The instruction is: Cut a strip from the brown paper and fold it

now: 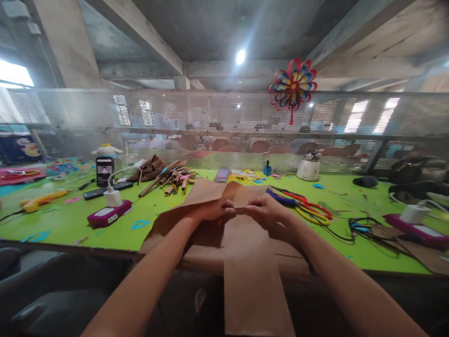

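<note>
Brown kraft paper [254,276] lies over the near edge of the green table, one long strip hanging down towards me. My left hand [219,209] pinches the paper's folded edge from the left, its fingertips curled in. From the right, my right hand [261,206] grips the same edge, thumb and fingers pressed together. Only a small gap separates the two hands. Behind and to the left, the sheet rises in a loose curl. Right of my right hand lie scissors with red handles [321,208] and pliers with blue and yellow handles [282,197].
Rolled brown paper sticks [171,178] are piled at the back left. Nearer are a purple power strip [108,214], a phone [105,171] and a yellow glue gun [44,200]. A white jar [308,166] stands at the back right, before a perforated metal screen [210,112]. Black cable [365,229] lies right.
</note>
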`<control>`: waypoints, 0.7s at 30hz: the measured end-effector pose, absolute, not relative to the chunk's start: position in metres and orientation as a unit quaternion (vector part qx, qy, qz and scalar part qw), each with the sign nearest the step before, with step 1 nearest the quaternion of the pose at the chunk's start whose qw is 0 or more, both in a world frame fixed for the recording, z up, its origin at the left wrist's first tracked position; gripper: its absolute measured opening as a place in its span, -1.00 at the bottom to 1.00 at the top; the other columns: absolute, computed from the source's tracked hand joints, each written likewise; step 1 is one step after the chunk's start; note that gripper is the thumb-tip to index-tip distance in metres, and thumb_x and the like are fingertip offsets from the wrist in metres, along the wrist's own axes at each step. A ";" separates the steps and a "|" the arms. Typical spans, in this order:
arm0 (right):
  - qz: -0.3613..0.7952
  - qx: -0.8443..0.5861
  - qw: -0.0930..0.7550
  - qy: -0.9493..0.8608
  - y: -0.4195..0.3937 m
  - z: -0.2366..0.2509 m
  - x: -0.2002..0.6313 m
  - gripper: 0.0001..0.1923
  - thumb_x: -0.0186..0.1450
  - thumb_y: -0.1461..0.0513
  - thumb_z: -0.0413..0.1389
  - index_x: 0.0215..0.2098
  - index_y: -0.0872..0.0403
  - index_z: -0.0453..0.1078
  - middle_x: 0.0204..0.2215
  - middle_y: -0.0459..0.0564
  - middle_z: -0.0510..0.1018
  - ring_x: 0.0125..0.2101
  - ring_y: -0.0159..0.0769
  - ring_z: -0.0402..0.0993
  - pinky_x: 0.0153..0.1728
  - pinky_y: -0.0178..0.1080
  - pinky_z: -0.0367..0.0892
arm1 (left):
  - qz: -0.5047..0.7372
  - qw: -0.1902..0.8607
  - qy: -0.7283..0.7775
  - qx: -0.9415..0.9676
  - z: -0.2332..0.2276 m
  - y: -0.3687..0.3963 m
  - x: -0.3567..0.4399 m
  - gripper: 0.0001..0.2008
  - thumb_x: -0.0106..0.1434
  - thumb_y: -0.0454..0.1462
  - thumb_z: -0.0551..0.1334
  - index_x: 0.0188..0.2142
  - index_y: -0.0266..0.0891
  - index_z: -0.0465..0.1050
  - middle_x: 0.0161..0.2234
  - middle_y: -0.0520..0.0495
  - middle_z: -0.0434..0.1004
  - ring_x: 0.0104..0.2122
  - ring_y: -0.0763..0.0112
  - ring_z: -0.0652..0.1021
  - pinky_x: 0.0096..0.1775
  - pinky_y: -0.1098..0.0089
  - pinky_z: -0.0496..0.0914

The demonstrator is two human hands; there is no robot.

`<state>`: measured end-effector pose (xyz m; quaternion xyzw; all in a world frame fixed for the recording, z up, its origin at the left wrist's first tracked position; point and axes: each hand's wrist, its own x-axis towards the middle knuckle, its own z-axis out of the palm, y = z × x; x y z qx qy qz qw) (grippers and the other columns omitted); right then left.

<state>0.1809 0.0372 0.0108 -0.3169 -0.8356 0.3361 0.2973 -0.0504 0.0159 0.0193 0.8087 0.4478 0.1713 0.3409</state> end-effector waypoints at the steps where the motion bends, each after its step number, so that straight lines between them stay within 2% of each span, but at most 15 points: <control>1: 0.337 -0.319 0.291 -0.837 0.039 0.010 0.181 -0.65 0.18 0.01 0.11 -0.56 0.11 0.40 -0.73 -0.15 0.28 -0.66 -0.47 0.11 -0.66 -0.37 -0.01 | 0.177 0.346 0.443 0.808 0.017 0.018 -0.052 -0.62 0.20 0.03 0.12 -0.38 -0.28 0.35 -0.63 0.11 0.29 -0.66 0.55 0.33 -0.56 0.50 0.18; 5: 0.341 -0.323 0.265 -0.842 0.049 0.010 0.186 -0.61 0.19 -0.02 0.10 -0.59 0.11 0.33 -0.70 -0.15 0.30 -0.66 -0.49 0.13 -0.64 -0.37 0.01 | 0.174 0.340 0.442 0.812 0.020 0.017 -0.055 -0.59 0.22 0.05 0.08 -0.38 -0.28 0.35 -0.68 0.11 0.29 -0.67 0.53 0.34 -0.56 0.50 0.17; 10: 0.368 -0.258 0.237 -0.861 0.055 0.018 0.201 -0.60 0.21 -0.03 0.07 -0.53 0.13 0.36 -0.61 -0.13 0.38 -0.55 -0.45 0.25 -0.46 -0.34 0.16 | 0.173 0.367 0.422 0.811 0.029 0.006 -0.055 -0.58 0.22 0.07 0.09 -0.40 -0.28 0.32 -0.74 0.10 0.31 -0.71 0.53 0.38 -0.59 0.53 0.16; 15: 0.387 -0.261 0.255 -0.847 0.055 0.021 0.204 -0.58 0.17 -0.07 0.09 -0.52 0.14 0.33 -0.62 -0.17 0.31 -0.57 -0.47 0.17 -0.48 -0.35 0.10 | 0.197 0.417 0.420 0.782 0.026 0.008 -0.055 -0.61 0.19 0.04 0.15 -0.40 -0.28 0.30 -0.72 0.10 0.33 -0.70 0.46 0.45 -0.62 0.52 0.21; 18: 0.401 -0.279 0.246 -0.837 0.059 0.018 0.204 -0.52 0.13 -0.12 0.10 -0.53 0.15 0.31 -0.64 -0.17 0.28 -0.58 -0.47 0.13 -0.49 -0.35 0.07 | 0.194 0.420 0.418 0.781 0.025 0.011 -0.056 -0.63 0.20 0.02 0.16 -0.42 -0.28 0.29 -0.68 0.05 0.41 -0.68 0.47 0.46 -0.61 0.51 0.25; 21: 0.430 -0.285 0.230 -0.825 0.062 0.015 0.206 -0.51 0.11 -0.13 0.12 -0.54 0.15 0.30 -0.65 -0.20 0.23 -0.60 -0.49 0.08 -0.52 -0.36 0.03 | 0.176 0.424 0.412 0.787 0.026 0.011 -0.057 -0.62 0.22 0.02 0.13 -0.45 -0.27 0.26 -0.71 0.04 0.39 -0.70 0.47 0.46 -0.62 0.52 0.24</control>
